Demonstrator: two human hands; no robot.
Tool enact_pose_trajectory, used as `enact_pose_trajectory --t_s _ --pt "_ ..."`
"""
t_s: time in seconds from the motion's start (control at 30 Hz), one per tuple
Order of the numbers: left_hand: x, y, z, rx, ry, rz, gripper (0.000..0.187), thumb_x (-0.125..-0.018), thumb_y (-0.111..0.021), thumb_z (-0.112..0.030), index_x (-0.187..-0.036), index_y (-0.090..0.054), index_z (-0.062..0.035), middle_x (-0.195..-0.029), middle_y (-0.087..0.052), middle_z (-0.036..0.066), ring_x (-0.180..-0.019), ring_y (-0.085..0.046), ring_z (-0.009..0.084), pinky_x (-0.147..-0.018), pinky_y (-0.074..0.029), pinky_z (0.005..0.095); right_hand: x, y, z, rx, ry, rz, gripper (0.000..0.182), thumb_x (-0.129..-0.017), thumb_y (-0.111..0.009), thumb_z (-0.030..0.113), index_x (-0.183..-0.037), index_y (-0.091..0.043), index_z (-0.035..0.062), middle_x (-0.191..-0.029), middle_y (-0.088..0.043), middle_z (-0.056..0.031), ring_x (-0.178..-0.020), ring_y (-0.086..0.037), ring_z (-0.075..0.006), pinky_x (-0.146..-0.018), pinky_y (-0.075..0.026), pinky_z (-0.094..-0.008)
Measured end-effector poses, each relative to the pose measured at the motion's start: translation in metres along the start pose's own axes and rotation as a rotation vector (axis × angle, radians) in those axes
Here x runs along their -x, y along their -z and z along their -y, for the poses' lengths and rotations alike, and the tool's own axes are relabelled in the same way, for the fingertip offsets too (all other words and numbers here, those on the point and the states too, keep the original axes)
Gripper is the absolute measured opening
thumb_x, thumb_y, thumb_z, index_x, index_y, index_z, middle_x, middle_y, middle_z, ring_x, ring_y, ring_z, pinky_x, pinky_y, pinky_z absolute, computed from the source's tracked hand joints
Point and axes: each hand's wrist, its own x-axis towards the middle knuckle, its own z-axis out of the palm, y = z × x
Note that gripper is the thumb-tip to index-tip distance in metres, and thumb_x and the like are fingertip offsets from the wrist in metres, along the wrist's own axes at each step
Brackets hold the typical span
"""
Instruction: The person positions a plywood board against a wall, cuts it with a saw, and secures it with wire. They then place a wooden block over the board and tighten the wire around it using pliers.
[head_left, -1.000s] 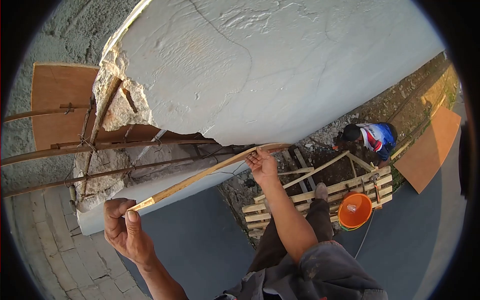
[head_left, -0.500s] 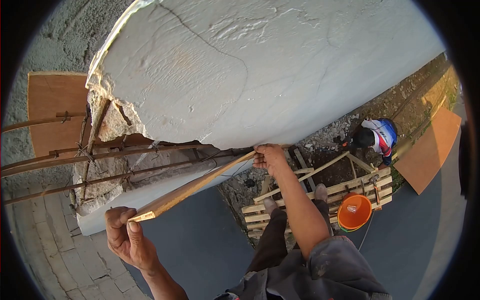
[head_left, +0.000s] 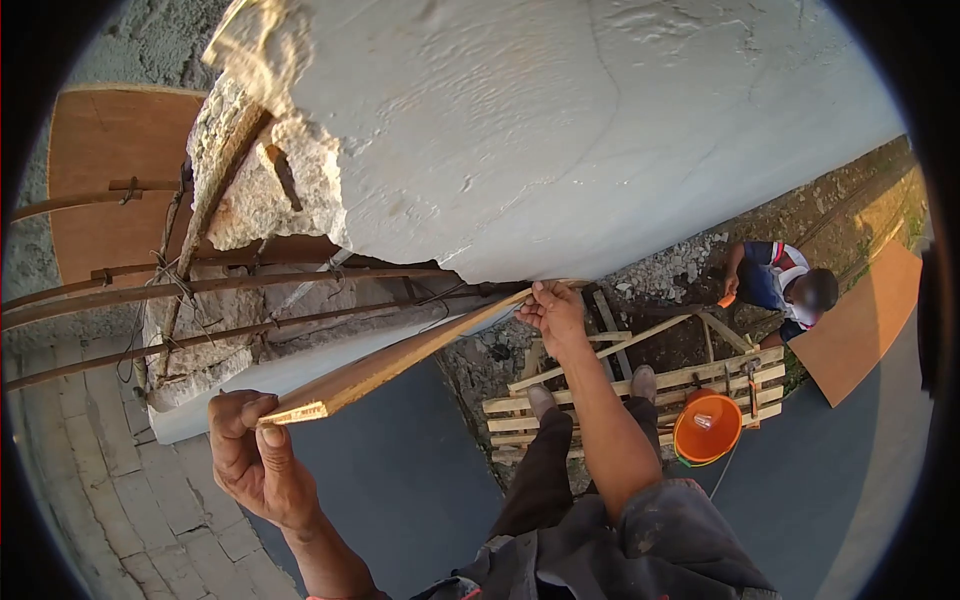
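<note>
Plank (head_left: 400,358) runs from 7 o'clock up to centre, pressed under the broken white slab (head_left: 600,130) by the bare rods (head_left: 250,285). Best kept flat and tight to the slab edge, both ends level. Left hand (head_left: 250,455) at 7 o'clock, fingers closed round the near end, thumb up. Right hand (head_left: 553,310), arm stretched fwd, pinching the far end. Orange bucket (head_left: 707,428) at 4 o'clock; another person (head_left: 785,285) crouches at 3.

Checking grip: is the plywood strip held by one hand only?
No, the left hand pinches the plywood strip at its near end and the right hand holds its far end.
</note>
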Motion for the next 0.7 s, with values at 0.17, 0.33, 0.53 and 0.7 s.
enact_pose_trajectory --t_s 0.17,0.33,0.53,0.7 --pt "0.004 -0.017 0.004 0.015 -0.304 -0.305 0.027 -0.1 -0.055 -0.023 -0.111 -0.06 0.0015 -0.108 -0.061 0.014 -0.11 -0.056 0.0232 -0.104 -0.039 0.0388 0.026 -0.016 -0.033 0.089 0.141 -0.064 0.009 -0.095 -0.064 0.018 -0.097 -0.06 0.0095 -0.093 -0.066 -0.0043 -0.086 -0.065 -0.016 -0.078 -0.056 -0.0358" --pt "0.11 -0.041 0.073 0.196 0.343 -0.081 0.04 -0.097 -0.06 -0.02 -0.13 -0.049 0.0005 -0.123 -0.055 0.016 -0.113 -0.056 0.0232 -0.102 -0.042 0.0423 0.017 -0.021 -0.035 0.295 0.122 0.026 0.016 -0.094 -0.066 0.022 -0.101 -0.063 0.0082 -0.095 -0.068 -0.0045 -0.083 -0.066 -0.0149 -0.075 -0.053 -0.0305" --pt "0.124 -0.159 0.181 0.917 1.327 -0.116 0.044 -0.102 -0.051 -0.029 -0.13 -0.046 0.0042 -0.117 -0.053 0.018 -0.112 -0.058 0.0312 -0.107 -0.042 0.0452 0.051 0.033 -0.026 0.874 0.512 -0.178 0.02 -0.09 -0.069 0.017 -0.104 -0.061 0.0037 -0.088 -0.067 -0.0102 -0.082 -0.066 -0.0268 -0.077 -0.051 -0.0379" --pt "0.127 -0.194 0.191 1.032 1.39 -0.332 0.039 -0.106 -0.042 -0.028 -0.124 -0.047 0.0062 -0.114 -0.051 0.019 -0.11 -0.058 0.0322 -0.108 -0.045 0.0476 0.116 0.171 0.081 1.631 1.081 -0.538 0.039 -0.081 -0.06 0.001 -0.119 -0.052 0.0034 -0.117 -0.052 -0.0198 -0.11 -0.05 -0.0398 -0.095 -0.04 -0.0515"
